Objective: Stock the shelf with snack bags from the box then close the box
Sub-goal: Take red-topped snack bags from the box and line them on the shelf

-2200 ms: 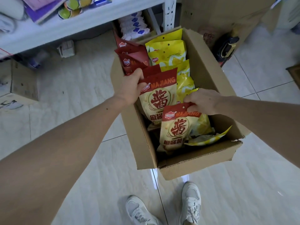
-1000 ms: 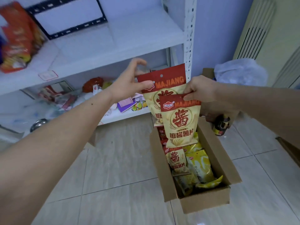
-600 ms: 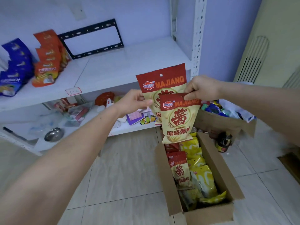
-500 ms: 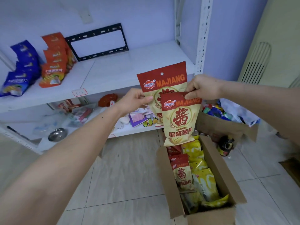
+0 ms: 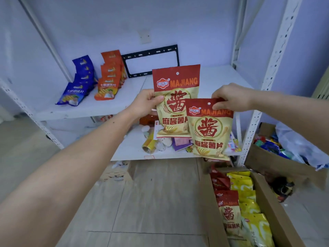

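My left hand (image 5: 145, 104) grips the left edge of a red and cream Majiang snack bag (image 5: 175, 97), held upright before the white shelf (image 5: 114, 104). My right hand (image 5: 231, 98) pinches the top corner of a second Majiang bag (image 5: 209, 129), which hangs lower and overlaps the first. The open cardboard box (image 5: 274, 209) sits on the floor at lower right, with red bags on its left side and yellow bags on its right. Blue bags (image 5: 79, 84) and orange bags (image 5: 109, 75) stand in rows on the shelf's left part.
A black metal frame (image 5: 150, 60) leans against the wall at the shelf's back. The lower shelf (image 5: 131, 148) holds mixed small items. White perforated uprights (image 5: 267, 77) stand at right. Another cardboard box (image 5: 284, 163) with a plastic bag sits behind the open box.
Both hands lifted the two Majiang bags out of the box and up to shelf height. My view rose from the box to the shelf.
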